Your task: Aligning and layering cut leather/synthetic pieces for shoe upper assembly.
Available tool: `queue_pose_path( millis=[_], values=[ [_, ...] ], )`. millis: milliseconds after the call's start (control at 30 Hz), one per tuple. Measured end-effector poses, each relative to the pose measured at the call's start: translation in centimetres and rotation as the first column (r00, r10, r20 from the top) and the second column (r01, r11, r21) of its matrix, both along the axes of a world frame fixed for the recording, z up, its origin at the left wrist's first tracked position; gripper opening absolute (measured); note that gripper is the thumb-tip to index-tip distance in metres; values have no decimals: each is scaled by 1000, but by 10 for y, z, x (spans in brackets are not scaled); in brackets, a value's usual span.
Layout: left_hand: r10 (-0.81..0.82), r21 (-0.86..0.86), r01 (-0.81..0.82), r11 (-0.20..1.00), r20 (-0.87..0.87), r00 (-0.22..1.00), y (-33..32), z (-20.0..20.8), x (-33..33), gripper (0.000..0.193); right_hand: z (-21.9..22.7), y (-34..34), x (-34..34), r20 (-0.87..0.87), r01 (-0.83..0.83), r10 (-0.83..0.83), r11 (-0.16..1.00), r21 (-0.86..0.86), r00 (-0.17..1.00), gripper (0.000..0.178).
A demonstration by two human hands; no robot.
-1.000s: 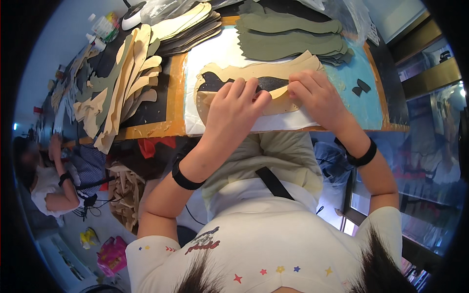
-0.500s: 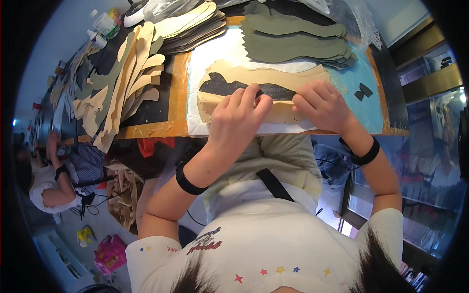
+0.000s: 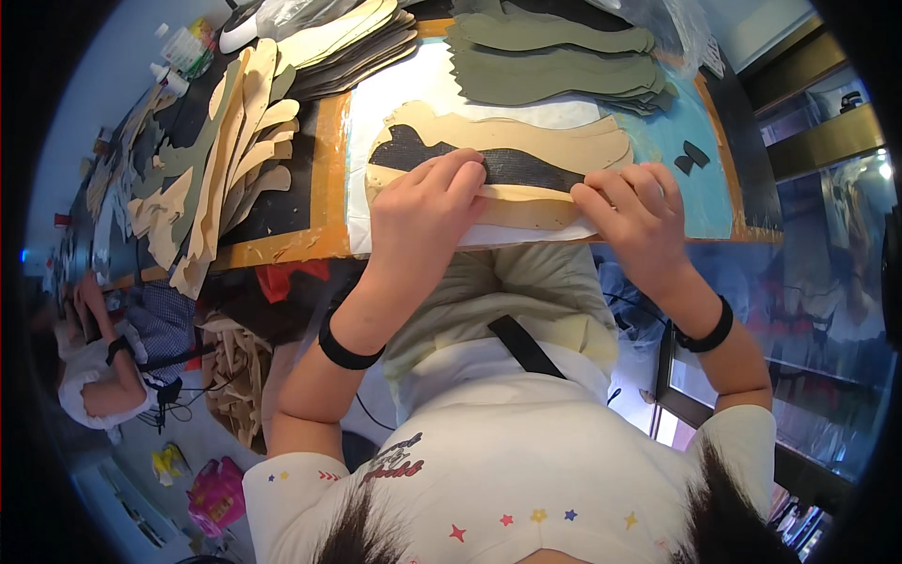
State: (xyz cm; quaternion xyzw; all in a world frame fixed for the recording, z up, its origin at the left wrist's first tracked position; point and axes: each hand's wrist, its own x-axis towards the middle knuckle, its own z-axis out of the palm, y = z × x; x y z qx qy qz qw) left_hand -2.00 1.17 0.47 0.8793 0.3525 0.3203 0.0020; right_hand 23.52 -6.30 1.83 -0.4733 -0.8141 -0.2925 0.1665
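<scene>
On the white sheet [image 3: 373, 111] in front of me lies a beige cut-out panel [image 3: 545, 134] with a wavy outline and small holes. A black textured strip [image 3: 526, 171] lies along its middle, wide at the left and tapering rightward. My left hand [image 3: 427, 211] is closed, its curled fingertips on the strip's near edge; its thumb is mostly hidden. At the strip's narrow right end, my right hand [image 3: 639, 211] pinches the strip and panel edge between thumb and bent fingers. The beige near edge [image 3: 531, 209] shows between both hands.
Grey-green cut panels [image 3: 554, 70] are stacked at the back. Beige and dark pieces [image 3: 362, 42] form another stack, and loose beige strips [image 3: 246, 141] overhang the table's left front. Small black scraps [image 3: 693, 156] lie right. Bottles [image 3: 178, 56] stand back left. Another person [image 3: 99, 367] sits far left.
My left hand has shifted left and flattened lower over the strip, its raised thumb no longer showing. My right hand has moved slightly right and down, still at the strip's narrow end.
</scene>
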Motion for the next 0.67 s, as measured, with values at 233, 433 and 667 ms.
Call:
queue_pose_path(
  millis=[233,433,667],
  values=[
    [-70,-231,103,967,147,987,3,10,-12,15,0,-23,-4,-135,102,-128,977,-185,982,20],
    [-14,-404,150,902,321,947,19,0,-17,18,17,-38,0,-339,21,-163,922,-385,927,28],
    [-84,-361,159,919,216,973,14,-2,-23,19,8,-40,47,-215,-101,-28,820,-563,976,26]
  ],
)
